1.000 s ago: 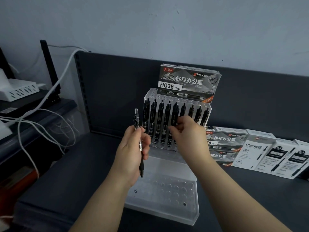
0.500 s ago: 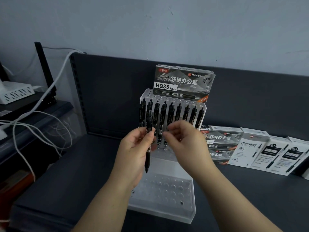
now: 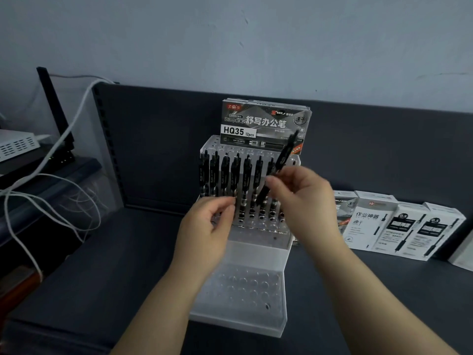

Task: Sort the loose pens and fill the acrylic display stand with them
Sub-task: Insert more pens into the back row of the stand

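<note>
A stepped clear acrylic display stand (image 3: 256,254) sits mid-table. Several black pens (image 3: 225,175) stand upright in its upper tier; the lower tier's holes (image 3: 245,285) hold nothing. My right hand (image 3: 304,198) pinches one black pen (image 3: 284,157), tilted, its top pointing up and right, in front of the right end of the pen row. My left hand (image 3: 207,226) hovers in front of the stand's left side, fingers loosely curled, holding nothing. A grey HQ35 pen box (image 3: 263,124) stands behind the stand.
Grey and white pen boxes (image 3: 399,224) lie in a row on the dark surface at the right. A dark back panel (image 3: 158,149) rises behind. At the left, a shelf carries white cables (image 3: 51,155) and a white device (image 3: 15,146).
The pen passed from my left hand to my right hand. My right hand lifted it up and right toward the row's right end. My left hand now holds nothing.
</note>
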{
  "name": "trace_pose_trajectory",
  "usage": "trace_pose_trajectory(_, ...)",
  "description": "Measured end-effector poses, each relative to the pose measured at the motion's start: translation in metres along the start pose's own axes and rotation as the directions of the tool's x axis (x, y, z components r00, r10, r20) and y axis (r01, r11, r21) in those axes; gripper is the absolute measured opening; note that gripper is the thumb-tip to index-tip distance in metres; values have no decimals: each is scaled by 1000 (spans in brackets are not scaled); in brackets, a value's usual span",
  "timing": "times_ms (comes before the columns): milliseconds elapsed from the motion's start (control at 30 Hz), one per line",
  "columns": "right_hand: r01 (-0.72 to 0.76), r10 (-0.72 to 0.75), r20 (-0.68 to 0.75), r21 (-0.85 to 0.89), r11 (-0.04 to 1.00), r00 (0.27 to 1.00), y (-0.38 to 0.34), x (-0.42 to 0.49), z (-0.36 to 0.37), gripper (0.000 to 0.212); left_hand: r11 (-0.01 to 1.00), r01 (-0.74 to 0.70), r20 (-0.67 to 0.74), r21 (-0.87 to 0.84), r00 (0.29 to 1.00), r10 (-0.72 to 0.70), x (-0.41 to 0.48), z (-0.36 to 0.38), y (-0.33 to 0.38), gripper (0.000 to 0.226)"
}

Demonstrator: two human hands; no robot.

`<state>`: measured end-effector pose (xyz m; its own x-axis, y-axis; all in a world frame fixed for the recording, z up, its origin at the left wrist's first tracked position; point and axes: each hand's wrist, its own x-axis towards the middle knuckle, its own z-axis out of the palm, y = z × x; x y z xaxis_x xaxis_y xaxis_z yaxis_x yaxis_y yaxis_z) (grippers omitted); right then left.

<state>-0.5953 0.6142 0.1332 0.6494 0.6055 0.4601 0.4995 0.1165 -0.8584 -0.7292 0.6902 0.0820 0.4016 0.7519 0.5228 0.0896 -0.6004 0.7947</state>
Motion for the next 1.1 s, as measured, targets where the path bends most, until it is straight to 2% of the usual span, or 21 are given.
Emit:
trace_pose_trajectory(100, -15, 14, -21, -65, 998, 1000, 3, 9, 2, 5, 930, -179, 115, 321, 982, 150, 0, -2, -13, 21)
trace_pose_trajectory(167, -24, 23, -6, -139, 990, 1000, 8, 11, 9, 13, 883, -247, 190, 400, 964, 184, 2, -4, -18, 20)
trace_pose_trajectory(533, -3, 51, 87, -484, 875, 995, 24, -1, 30, 18, 871, -323, 316, 371, 926, 209, 11, -15, -25, 22)
trace_pose_trajectory(833, -33, 58, 19, -626, 779, 998, 19, -4, 40, 19, 860, -391, 409, 327, 879, 244, 15, -22, -31, 32)
trace_pose_trajectory(1000, -53, 54, -18, -645, 763, 998, 17, -5, 44, 20, 851, -411, 413, 326, 872, 262, 17, -23, -34, 31)
trace_pose_trajectory(1100, -61, 69, -12, -634, 771, 998, 17, -6, 44, 20, 864, -383, 430, 327, 874, 225, 17, -24, -32, 33)
